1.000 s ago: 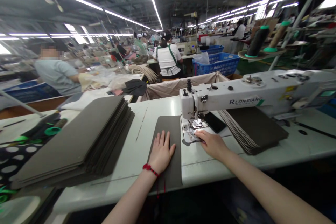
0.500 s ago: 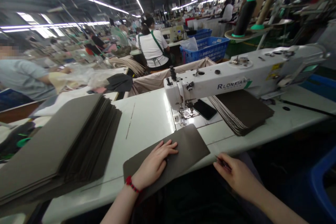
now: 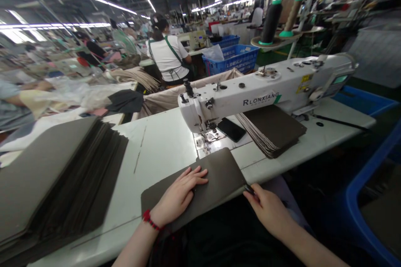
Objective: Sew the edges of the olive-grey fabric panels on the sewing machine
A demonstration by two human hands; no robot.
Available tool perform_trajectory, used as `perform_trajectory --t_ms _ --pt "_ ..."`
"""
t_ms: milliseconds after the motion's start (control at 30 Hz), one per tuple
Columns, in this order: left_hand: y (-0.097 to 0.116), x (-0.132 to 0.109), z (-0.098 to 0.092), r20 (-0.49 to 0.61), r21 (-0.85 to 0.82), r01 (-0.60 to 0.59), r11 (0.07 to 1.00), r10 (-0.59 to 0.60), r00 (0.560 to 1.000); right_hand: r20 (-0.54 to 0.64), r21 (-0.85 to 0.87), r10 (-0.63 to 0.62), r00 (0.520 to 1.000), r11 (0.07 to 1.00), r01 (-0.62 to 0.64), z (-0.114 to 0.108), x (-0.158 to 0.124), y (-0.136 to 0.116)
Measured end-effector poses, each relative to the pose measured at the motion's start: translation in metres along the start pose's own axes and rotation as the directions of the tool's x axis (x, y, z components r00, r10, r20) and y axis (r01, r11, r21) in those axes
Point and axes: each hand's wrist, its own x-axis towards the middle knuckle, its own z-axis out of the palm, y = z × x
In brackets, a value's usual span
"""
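Note:
A dark brown-grey flat panel (image 3: 219, 175) with rounded corners lies at the front edge of the sewing table. My left hand (image 3: 178, 194), with a red and black bracelet at the wrist, rests flat on it, fingers spread. At the panel's right corner, my right hand (image 3: 266, 204) is closed on a small dark tool (image 3: 248, 188). The tool's tip meets the panel's edge; most of it is hidden in my fingers. Just beyond the panel stands the needle area of a white sewing machine (image 3: 250, 96).
A tall stack of similar panels (image 3: 53, 167) occupies the table's left side. Under the machine arm sit another stack of panels (image 3: 275, 127) and a black phone (image 3: 232, 129). Thread cones (image 3: 272, 23) stand behind. A blue chair-like frame (image 3: 354, 196) is at right; a co-worker (image 3: 169, 56) sits ahead.
My right hand has moved left with the small dark tool, up to the panel's corner. My left hand stays flat on the panel. The whole view has turned slightly right.

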Motion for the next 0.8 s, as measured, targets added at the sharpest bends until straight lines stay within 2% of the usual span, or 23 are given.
perform_trajectory --t_ms 200,367,433,500,600,667,800 --pt "0.000 0.000 0.000 -0.018 -0.012 0.001 1.000 -0.001 1.000 -0.051 0.105 -0.001 0.999 0.994 0.007 -0.001 0.000 0.002" --pt "0.001 -0.001 -0.001 -0.015 -0.013 0.000 1.000 0.000 1.000 -0.229 0.201 0.024 0.973 0.979 0.023 -0.010 0.004 0.008" --pt "0.002 -0.001 -0.001 -0.020 -0.012 0.003 1.000 -0.003 1.000 -0.258 0.201 0.032 0.966 0.979 0.022 -0.016 0.008 0.008" --pt "0.004 0.000 -0.002 -0.026 -0.012 0.001 1.000 -0.001 1.000 -0.203 0.180 0.027 0.979 0.984 0.010 -0.021 0.009 0.006" --pt "0.007 0.000 -0.003 -0.027 -0.010 -0.002 1.000 0.001 1.000 -0.016 0.163 -0.005 1.000 0.987 0.008 -0.024 0.006 0.003" --pt "0.008 0.000 -0.003 -0.029 -0.008 0.001 1.000 -0.002 1.000 0.061 0.174 -0.016 0.998 0.985 0.005 -0.021 0.002 0.002" --pt "0.009 0.000 -0.003 -0.028 -0.005 0.008 1.000 -0.008 1.000 0.023 0.175 0.024 0.999 0.984 -0.028 -0.010 -0.001 0.006"
